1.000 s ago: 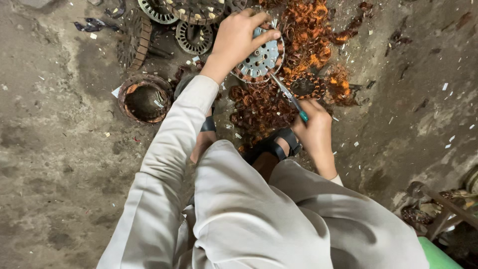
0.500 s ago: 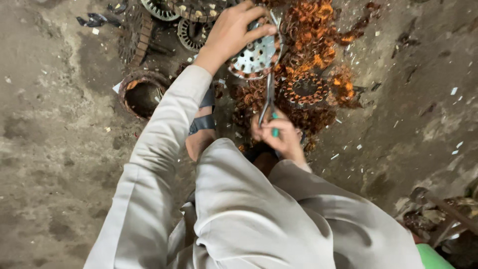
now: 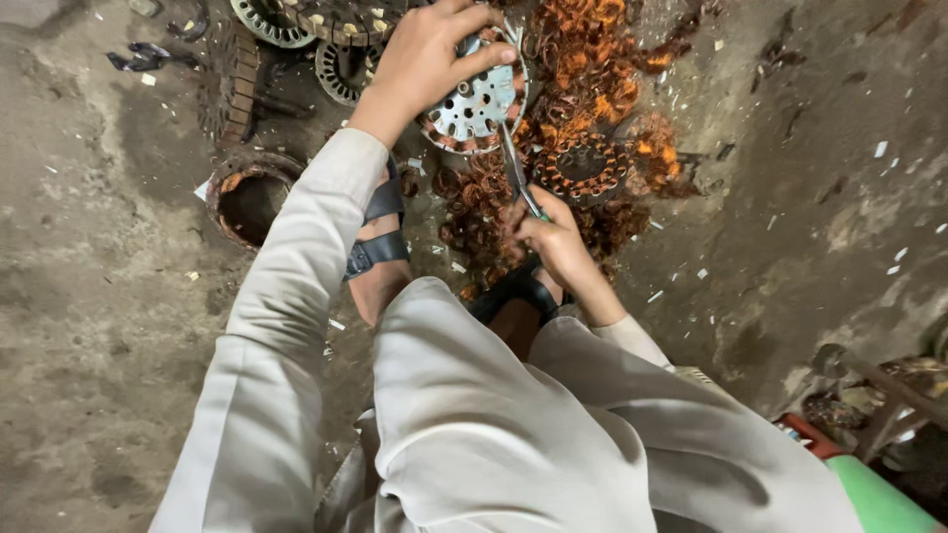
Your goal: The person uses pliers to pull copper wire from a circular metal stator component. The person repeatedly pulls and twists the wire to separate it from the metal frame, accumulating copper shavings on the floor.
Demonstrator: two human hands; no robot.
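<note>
A: While the left hand [image 3: 420, 59] clamps the round perforated metal disc [image 3: 474, 99] from above, fingers curled over its rim, where is the work at?

B: Partway, I judge. The disc is tilted up off the floor at the edge of the wire heap, and copper winding still clings around its rim. The right hand [image 3: 553, 242] is closed tight around the handle of a thin metal tool [image 3: 514, 170], whose tip meets the disc's lower edge.

A: And what looks finished?

B: A big pile of loose orange-brown copper wire [image 3: 592, 69] lies just beyond, so a good deal seems stripped already. One wound ring [image 3: 583, 163] beside the tool still has its coils.

A: The surroundings?

B: A bare, dirty concrete floor [image 3: 109, 326] strewn with white scraps, empty metal rings [image 3: 247, 197] to the left, sandalled feet below.
</note>
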